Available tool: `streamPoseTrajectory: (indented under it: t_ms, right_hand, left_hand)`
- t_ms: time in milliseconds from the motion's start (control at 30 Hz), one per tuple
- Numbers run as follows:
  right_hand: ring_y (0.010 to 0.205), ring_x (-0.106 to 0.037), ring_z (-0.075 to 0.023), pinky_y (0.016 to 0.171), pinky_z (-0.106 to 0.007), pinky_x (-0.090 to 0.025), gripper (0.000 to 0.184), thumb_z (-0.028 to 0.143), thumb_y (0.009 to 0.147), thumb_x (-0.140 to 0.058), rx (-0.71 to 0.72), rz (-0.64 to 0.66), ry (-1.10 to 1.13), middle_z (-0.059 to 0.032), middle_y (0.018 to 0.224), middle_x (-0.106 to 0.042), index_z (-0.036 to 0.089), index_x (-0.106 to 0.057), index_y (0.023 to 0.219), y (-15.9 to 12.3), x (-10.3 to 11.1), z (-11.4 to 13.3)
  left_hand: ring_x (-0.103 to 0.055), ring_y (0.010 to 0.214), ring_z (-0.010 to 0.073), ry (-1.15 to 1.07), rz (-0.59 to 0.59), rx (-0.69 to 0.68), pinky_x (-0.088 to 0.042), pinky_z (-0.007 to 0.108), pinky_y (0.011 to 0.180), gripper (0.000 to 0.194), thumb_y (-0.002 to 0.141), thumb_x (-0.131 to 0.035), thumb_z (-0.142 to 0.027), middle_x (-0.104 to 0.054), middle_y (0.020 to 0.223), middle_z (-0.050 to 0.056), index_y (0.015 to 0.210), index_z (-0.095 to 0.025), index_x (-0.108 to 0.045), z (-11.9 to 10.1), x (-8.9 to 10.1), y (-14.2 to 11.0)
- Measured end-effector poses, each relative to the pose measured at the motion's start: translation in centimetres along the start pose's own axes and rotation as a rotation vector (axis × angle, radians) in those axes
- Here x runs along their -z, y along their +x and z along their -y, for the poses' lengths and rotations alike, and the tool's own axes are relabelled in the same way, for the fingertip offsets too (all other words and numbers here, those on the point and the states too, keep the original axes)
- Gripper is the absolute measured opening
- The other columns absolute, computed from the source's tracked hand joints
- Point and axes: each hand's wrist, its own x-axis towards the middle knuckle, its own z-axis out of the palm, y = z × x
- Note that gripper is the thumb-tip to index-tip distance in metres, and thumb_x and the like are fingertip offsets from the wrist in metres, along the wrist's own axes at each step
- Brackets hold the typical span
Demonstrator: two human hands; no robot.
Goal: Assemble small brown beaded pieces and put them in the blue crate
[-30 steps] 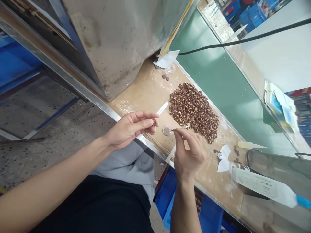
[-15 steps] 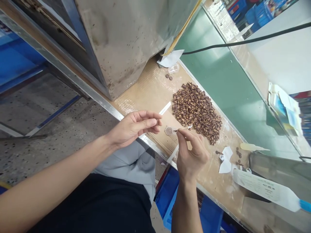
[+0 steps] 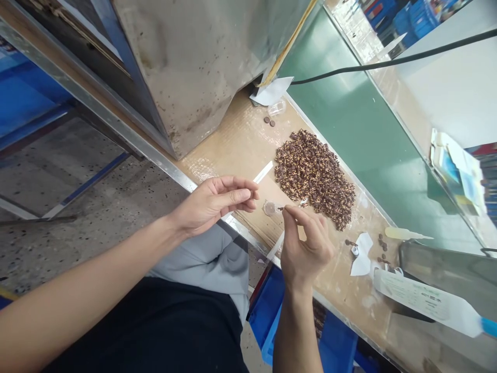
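My right hand (image 3: 308,241) pinches a small dark piece (image 3: 280,209) between thumb and forefinger; it is too small to name further. Just left of that pinch, a small clear round dish (image 3: 269,208) rests on the worktop. My left hand (image 3: 219,202) hovers near the table's front edge, fingers loosely stretched and slightly bent, with nothing visible in them. Behind its fingertips lies a white strip (image 3: 264,172). Beyond both hands spreads a heap of small dark brown and yellow pieces (image 3: 314,176).
A large metal box (image 3: 186,67) stands on the worktop at the left. To the right lie a white bottle with a blue cap (image 3: 427,300), a pale pointed tube (image 3: 406,234) and a scrap of white paper (image 3: 362,255). A black cable (image 3: 373,67) crosses above the green panel (image 3: 341,98).
Both hands keep nearly the same pose and place. The view has shifted very slightly; nothing has visibly been taken up or let go.
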Motion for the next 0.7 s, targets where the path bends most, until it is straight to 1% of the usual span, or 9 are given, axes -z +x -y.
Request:
streamPoseTrajectory:
  t_ms: [200, 367, 567, 700]
  right_hand:
    - [0.095, -0.084, -0.0249, 0.091, -0.042, -0.063, 0.01, 0.019, 0.117, -0.082, 0.021, -0.007, -0.002, -0.0028, 0.108, -0.092, 0.027, -0.087, 0.116, -0.13, -0.17, -0.11]
    - [0.095, -0.084, -0.0237, 0.091, -0.039, -0.062, 0.012, 0.015, 0.115, -0.084, 0.047, -0.021, -0.006, -0.0028, 0.108, -0.092, 0.026, -0.087, 0.117, -0.16, -0.31, -0.21]
    - [0.095, -0.084, -0.0229, 0.092, -0.04, -0.062, 0.015, 0.012, 0.114, -0.084, 0.065, -0.027, -0.003, -0.0023, 0.108, -0.092, 0.026, -0.088, 0.118, -0.08, -0.21, -0.2]
    - [0.096, -0.085, -0.0251, 0.092, -0.043, -0.065, 0.018, 0.011, 0.112, -0.087, 0.066, -0.112, -0.01, -0.0026, 0.11, -0.092, 0.028, -0.09, 0.119, 0.2, 0.55, 0.22]
  left_hand:
    - [-0.087, 0.097, 0.0164, 0.014, 0.005, 0.023, -0.071, 0.027, 0.099, 0.023, 0.098, -0.103, -0.026, -0.091, 0.122, 0.011, 0.118, -0.017, -0.097, 0.03, 0.15, 0.0]
    - [-0.086, 0.096, 0.0164, -0.011, 0.017, 0.024, -0.071, 0.029, 0.099, 0.023, 0.099, -0.103, -0.025, -0.091, 0.117, 0.01, 0.118, -0.016, -0.096, 0.01, 0.12, 0.03]
    - [-0.088, 0.096, 0.0156, -0.013, 0.016, 0.026, -0.071, 0.026, 0.099, 0.022, 0.099, -0.104, -0.025, -0.091, 0.117, 0.009, 0.117, -0.017, -0.096, 0.07, 0.2, -0.01]
    - [-0.088, 0.097, 0.0151, -0.008, 0.005, 0.03, -0.07, 0.024, 0.099, 0.025, 0.096, -0.107, -0.029, -0.092, 0.119, 0.009, 0.116, -0.017, -0.097, 0.01, 0.18, -0.04]
